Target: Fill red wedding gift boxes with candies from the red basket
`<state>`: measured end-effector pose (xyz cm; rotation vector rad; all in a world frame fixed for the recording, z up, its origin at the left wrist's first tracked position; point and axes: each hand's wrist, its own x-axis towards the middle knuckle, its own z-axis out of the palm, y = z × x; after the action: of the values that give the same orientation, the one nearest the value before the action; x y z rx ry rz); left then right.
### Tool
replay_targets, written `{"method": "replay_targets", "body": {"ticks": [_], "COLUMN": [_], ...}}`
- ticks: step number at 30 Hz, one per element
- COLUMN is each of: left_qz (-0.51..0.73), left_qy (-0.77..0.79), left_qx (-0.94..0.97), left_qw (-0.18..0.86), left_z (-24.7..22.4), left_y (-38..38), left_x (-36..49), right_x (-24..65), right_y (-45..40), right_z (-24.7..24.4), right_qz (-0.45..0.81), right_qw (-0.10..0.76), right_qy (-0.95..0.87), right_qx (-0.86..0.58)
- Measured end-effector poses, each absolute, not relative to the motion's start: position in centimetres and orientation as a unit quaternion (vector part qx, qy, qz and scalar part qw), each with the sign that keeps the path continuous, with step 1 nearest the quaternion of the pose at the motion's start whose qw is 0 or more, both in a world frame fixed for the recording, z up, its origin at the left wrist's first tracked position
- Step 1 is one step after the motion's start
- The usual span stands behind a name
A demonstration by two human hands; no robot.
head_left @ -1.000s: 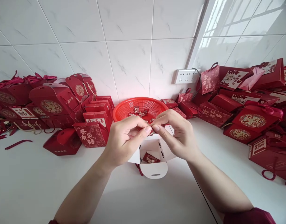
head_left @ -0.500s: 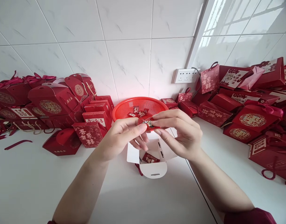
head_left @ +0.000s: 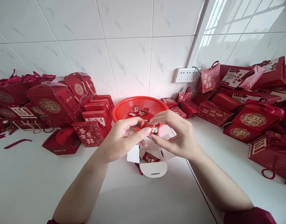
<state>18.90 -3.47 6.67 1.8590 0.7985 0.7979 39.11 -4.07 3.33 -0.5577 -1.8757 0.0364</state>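
Both hands meet in front of a red mesh basket [head_left: 121,107] and above an open white-lined box [head_left: 153,170]. A small red wrapped sweet [head_left: 154,130] with a pale printed figure is pinched between the fingers of my right hand [head_left: 174,133]. My left hand [head_left: 124,137] grips red wrapped pieces at its thumb and fingertips, touching that sweet; how many is partly hidden. Inside the box lies a dark red packet [head_left: 150,157] with white print. Several small wrapped sweets [head_left: 136,109] sit in the basket.
Red gift boxes [head_left: 49,104] are stacked at the left, and another pile of red boxes [head_left: 250,119] fills the right. A power strip [head_left: 186,75] is on the tiled wall. A dark red ribbon [head_left: 18,143] lies at the left.
The right hand has shifted slightly left and closer to the left hand. The sweet has turned, so its printed side shows more, and more red wrapper appears between the hands.
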Motion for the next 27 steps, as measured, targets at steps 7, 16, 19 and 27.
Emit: {"method": "replay_targets", "body": {"ticks": [7, 16, 19, 27], "left_qz": [0.319, 0.318, 0.310, 0.346], "left_qy": [0.314, 0.296, 0.302, 0.354], "left_qx": [0.764, 0.768, 0.772, 0.769], "left_qw": [0.465, 0.471, 0.466, 0.404], "left_z": [6.90, 6.71, 6.82, 7.01], "left_y": [-3.67, -3.70, -3.75, -3.03], "left_x": [19.04, 18.86, 18.64, 18.17], "right_x": [39.08, 38.94, 38.84, 38.71], "right_y": [-4.21, -4.38, -4.39, -4.10], "right_z": [3.34, 3.23, 3.12, 3.06], "right_qz": [-0.015, -0.059, -0.076, 0.008], "right_qw": [0.553, 0.553, 0.562, 0.547], "right_qy": [-0.802, -0.797, -0.789, -0.795], "right_qx": [-0.226, -0.234, -0.237, -0.263]}}
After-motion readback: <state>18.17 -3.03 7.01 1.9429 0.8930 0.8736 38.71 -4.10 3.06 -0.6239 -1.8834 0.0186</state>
